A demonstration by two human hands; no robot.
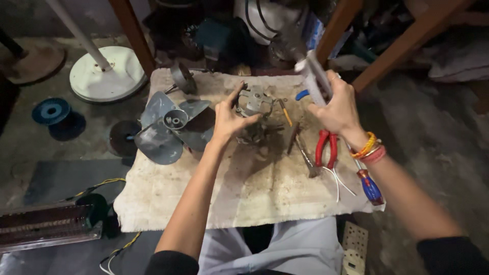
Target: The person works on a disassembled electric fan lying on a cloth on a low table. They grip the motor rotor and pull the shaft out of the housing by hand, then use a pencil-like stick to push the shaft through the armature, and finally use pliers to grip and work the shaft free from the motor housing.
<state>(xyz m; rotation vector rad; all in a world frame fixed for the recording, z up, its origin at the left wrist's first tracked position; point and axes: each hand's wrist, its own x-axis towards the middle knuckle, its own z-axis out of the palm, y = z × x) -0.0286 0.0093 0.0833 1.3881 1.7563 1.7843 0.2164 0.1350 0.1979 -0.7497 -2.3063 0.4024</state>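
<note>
My left hand (229,118) grips a grey metal motor housing (255,100) at its left rim, holding it just above a dirty cream cloth (244,188) spread on the floor. My right hand (337,109) is raised to the right of it, closed around a pale grey hand tool (316,76) that points up and away; its end is blurred. Bangles circle my right wrist. More dark motor parts (254,135) lie on the cloth under the housing.
A grey fan blade (170,125) rests at the cloth's left edge. Red-handled pliers (326,147), a blue-and-red screwdriver (369,186), a small orange screwdriver (286,116) and white wire lie to the right. A white fan base (107,74), a blue spool (51,111) and wooden table legs (133,33) stand beyond.
</note>
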